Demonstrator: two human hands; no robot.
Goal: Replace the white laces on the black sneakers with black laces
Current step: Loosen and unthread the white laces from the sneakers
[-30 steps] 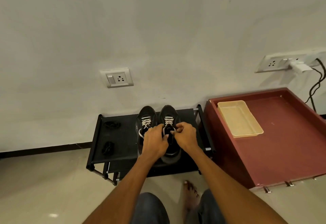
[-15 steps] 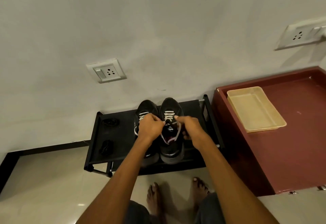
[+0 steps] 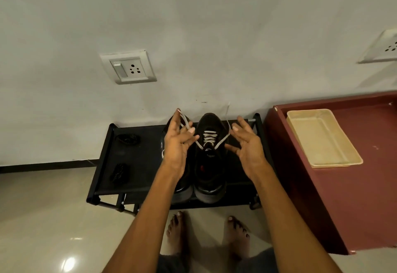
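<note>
Two loose ends of a flat white shoelace (image 3: pixel 221 141) ran up and outward from the right-hand black sneaker (image 3: pixel 209 161), one toward each hand. At the left hand (image 3: pixel 178 141) the fingers were spread and only slightly bent, and the lace end lay pinched between the thumb and the forefinger, passing on up along the raised fingers. At the right hand (image 3: pixel 247 143) the fingers were likewise spread and loosely bent; the other lace end rose past the forefinger toward the wall, though whether it was pinched or merely draped over the finger could not be told. Lower on that sneaker, several white crossings remained threaded through the eyelets. Its partner, a second black sneaker (image 3: pixel 182 186), stood just beside it on the left, mostly hidden behind the left hand and wrist. Both sneakers stood on the black fabric top of a low metal-framed shoe rack (image 3: pixel 139 165) against the pale wall. Near the rack's left end lay two small coiled bundles of black laces (image 3: pixel 128 139), well apart from the sneakers. To the right stood a dark red wooden cabinet (image 3: pixel 354 197) bearing a shallow beige plastic tray (image 3: pixel 348 158).
</note>
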